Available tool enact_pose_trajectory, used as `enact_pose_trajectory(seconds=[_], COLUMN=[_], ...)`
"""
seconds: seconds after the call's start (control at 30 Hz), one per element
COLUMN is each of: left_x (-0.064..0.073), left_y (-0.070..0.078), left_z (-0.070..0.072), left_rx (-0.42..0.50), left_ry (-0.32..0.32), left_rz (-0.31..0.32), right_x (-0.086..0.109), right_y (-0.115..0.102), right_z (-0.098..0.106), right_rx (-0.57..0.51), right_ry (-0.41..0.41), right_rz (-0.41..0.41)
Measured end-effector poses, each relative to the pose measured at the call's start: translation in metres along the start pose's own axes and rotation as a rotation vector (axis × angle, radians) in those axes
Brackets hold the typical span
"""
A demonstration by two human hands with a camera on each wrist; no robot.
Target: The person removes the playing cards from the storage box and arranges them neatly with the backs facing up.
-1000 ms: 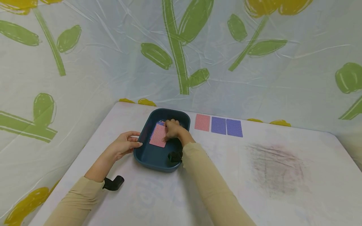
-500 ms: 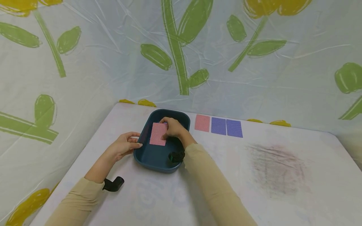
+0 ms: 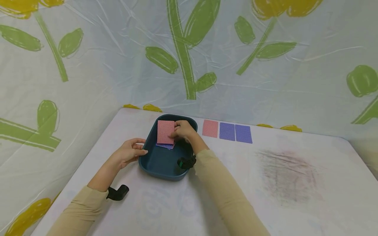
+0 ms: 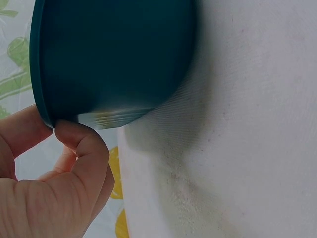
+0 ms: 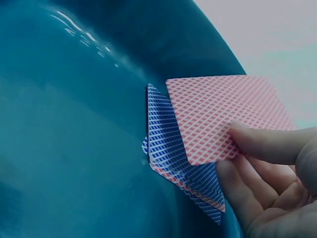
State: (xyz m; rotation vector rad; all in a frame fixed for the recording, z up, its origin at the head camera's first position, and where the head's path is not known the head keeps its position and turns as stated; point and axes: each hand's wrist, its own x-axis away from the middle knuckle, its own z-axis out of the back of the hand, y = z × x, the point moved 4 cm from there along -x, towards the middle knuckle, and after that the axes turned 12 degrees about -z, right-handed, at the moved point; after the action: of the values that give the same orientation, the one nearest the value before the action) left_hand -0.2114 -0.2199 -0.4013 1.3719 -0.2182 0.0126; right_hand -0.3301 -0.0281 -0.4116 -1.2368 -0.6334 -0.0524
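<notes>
My right hand (image 3: 185, 129) pinches a red-backed playing card (image 5: 223, 116) between thumb and fingers, lifted over the inside of a dark teal plastic tub (image 3: 159, 168). Beneath it, several blue- and red-backed cards (image 5: 168, 136) lie loosely stacked on the tub's floor, partly covered by the held card. At the tub's left side, my left hand (image 3: 130, 152) pinches the rim between thumb and fingers, as the left wrist view shows close up on the tub wall (image 4: 114, 54).
To the right of the tub, a red-backed card (image 3: 210, 128) and two blue-backed cards (image 3: 235, 132) lie in a row near the table's back edge. A dark smudge (image 3: 289, 177) marks the white tabletop (image 3: 165, 209). Flower-patterned sheeting (image 3: 118, 65) rises behind the table.
My right hand has raised the red-backed card from the pile toward the tub's far end, uncovering blue-backed cards below. My left hand stays at the tub's rim.
</notes>
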Motion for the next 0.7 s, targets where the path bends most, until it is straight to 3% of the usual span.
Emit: enact_pose_trajectory(seconds=[0.37,0.7], left_x=[0.001,0.001], left_y=[0.002,0.002], left_z=[0.000,-0.002], left_rx=[-0.002,-0.004], left_ry=[-0.006,-0.008], left_rz=[-0.005,-0.009], right_x=[0.014,0.023], right_y=[-0.009,-0.016], right_z=[0.003,0.010], right_rx=[-0.200,-0.271], right_ry=[-0.093,-0.129], right_rz=[-0.032,-0.043])
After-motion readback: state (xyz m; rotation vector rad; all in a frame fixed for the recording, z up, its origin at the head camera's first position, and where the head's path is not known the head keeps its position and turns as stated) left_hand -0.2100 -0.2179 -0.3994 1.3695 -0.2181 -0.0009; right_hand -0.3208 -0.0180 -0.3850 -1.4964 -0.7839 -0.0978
